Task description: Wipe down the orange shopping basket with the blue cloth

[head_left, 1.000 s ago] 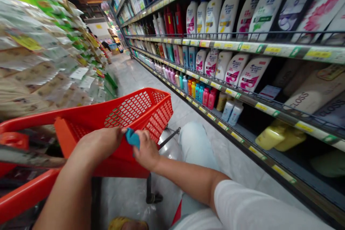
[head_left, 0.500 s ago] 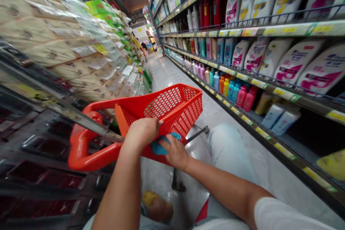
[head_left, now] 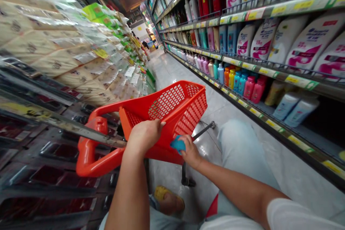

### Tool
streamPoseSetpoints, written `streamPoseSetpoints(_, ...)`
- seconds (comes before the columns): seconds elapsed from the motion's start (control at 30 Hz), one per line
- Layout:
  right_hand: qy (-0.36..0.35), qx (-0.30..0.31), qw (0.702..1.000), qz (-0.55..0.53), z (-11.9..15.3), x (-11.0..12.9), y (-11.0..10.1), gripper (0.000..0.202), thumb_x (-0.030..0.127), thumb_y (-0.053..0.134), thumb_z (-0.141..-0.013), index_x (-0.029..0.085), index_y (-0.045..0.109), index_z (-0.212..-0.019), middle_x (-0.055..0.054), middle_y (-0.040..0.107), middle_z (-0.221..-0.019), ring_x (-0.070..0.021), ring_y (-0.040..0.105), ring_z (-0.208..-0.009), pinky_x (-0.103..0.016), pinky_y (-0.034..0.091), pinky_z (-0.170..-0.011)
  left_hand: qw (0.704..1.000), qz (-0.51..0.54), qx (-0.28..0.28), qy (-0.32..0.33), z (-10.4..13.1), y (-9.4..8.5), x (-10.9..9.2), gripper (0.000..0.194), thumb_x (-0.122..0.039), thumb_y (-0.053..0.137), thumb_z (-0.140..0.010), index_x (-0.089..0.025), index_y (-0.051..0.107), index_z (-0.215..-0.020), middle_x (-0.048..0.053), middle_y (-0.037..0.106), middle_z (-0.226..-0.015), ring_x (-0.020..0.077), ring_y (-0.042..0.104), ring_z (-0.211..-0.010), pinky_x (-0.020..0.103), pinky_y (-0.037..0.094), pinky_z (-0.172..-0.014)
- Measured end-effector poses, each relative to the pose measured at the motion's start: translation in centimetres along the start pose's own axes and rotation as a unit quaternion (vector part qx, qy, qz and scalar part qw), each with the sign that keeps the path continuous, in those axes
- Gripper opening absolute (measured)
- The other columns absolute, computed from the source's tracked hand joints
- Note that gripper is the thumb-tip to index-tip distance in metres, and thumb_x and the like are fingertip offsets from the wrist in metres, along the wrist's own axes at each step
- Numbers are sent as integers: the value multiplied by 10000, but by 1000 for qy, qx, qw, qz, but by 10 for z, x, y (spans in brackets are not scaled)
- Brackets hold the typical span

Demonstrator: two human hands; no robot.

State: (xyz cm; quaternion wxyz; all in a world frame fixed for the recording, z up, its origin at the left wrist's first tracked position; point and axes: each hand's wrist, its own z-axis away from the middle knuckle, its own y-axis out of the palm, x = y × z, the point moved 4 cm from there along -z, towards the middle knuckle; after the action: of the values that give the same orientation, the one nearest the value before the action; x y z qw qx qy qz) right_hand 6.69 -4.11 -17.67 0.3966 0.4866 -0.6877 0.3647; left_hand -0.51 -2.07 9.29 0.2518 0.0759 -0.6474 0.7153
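A red plastic shopping cart (head_left: 164,102) with perforated basket walls stands in front of me, its looped handle to the left. My left hand (head_left: 144,134) is closed over the near rim of the cart. Against the outer side wall, my right hand (head_left: 190,151) holds a bunched blue cloth (head_left: 178,145), fingers wrapped round its right end. The basket's visible inside shows no goods.
Shelves of shampoo bottles (head_left: 304,45) run along the right. Stacked beige packages (head_left: 35,48) rise on the left, above dark packaged goods (head_left: 51,176). A grey metal bar (head_left: 64,124) crosses near the handle. My knee (head_left: 239,143) is beside the cart's wheels.
My right hand has moved to the right along the cart's side with the blue cloth, which now looks more bunched. My left hand stays on the rim. The view has shifted slightly.
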Motion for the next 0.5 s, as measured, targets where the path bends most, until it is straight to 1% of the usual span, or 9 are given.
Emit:
streamPoseSetpoints(0.07, 75, -80, 994, -5, -10, -17, -10, 465, 115, 483, -765, 217, 522, -1217, -103, 563, -1209, -238, 580, -1165, -468, 470, -1068, 1000, -3, 2, 0, 0, 1, 1, 506, -435, 250, -1031, -188, 684, -1115, 167, 770, -1020, 296, 731, -1000, 381, 522, -831)
streamPoseSetpoints(0.1, 103, -112, 988, -3, -14, -23, -14, 473, 117, 444, -789, 201, 486, -1253, -124, 549, -1229, -247, 568, -1186, -506, 451, -1077, 1000, -5, 3, 0, 0, 1, 1, 513, -441, 245, -1030, -190, 685, -1114, 166, 770, -1019, 293, 731, -997, 376, 521, -829)
streamPoseSetpoints(0.13, 120, -128, 984, -1, -14, -26, -16, 488, 116, 416, -803, 189, 454, -1284, -140, 538, -1247, -254, 563, -1197, -532, 444, -1073, 1000, -6, 3, 1, 0, 1, 1, 519, -447, 242, -1030, -194, 687, -1112, 162, 771, -1021, 288, 731, -995, 368, 520, -828)
streamPoseSetpoints(0.17, 130, -132, 983, -3, -10, -27, -15, 498, 117, 413, -801, 188, 445, -1293, -141, 543, -1246, -254, 572, -1187, -533, 454, -1059, 1000, -7, 2, 1, -1, 1, 2, 523, -451, 239, -1030, -196, 689, -1109, 159, 771, -1024, 283, 731, -995, 361, 519, -827)
streamPoseSetpoints(0.2, 130, -122, 984, -7, -2, -25, -11, 500, 121, 440, -785, 200, 463, -1279, -123, 565, -1224, -245, 593, -1159, -508, 477, -1038, 1000, -7, 1, 1, -1, 1, 2, 527, -455, 237, -1029, -199, 691, -1106, 156, 772, -1028, 279, 731, -997, 354, 519, -825)
streamPoseSetpoints(0.3, 104, -52, 992, -40, 30, -14, 10, 506, 112, 551, -674, 249, 559, -1161, -39, 639, -1116, -202, 654, -1041, -385, 538, -959, 1000, -9, 0, 0, -3, 1, 2, 529, -455, 242, -1026, -197, 699, -1090, 159, 774, -1024, 290, 733, -996, 359, 521, -814)
streamPoseSetpoints(0.33, 104, -41, 993, -50, 38, -14, 16, 502, 105, 559, -649, 253, 572, -1129, -25, 650, -1084, -193, 663, -1011, -364, 546, -935, 1000, -9, 0, 0, -3, 2, 3, 527, -452, 246, -1024, -195, 701, -1089, 163, 774, -1021, 299, 734, -995, 367, 523, -811)
streamPoseSetpoints(0.4, 129, -59, 988, -55, 41, -24, 18, 476, 108, 532, -661, 240, 554, -1118, -28, 647, -1046, -188, 665, -976, -366, 552, -906, 1000, -10, 0, 0, -4, 2, 3, 531, -450, 245, -1021, -191, 702, -1096, 171, 773, -1024, 314, 734, -995, 383, 526, -810)
streamPoseSetpoints(0.5, 179, -123, 975, -46, 29, -47, 8, 382, 134, 442, -754, 219, 498, -1122, -21, 620, -935, -177, 656, -852, -354, 568, -798, 1000, -13, -2, 0, -3, 2, 2, 545, -448, 231, -1018, -190, 704, -1101, 176, 772, -1024, 318, 733, -999, 389, 527, -820)
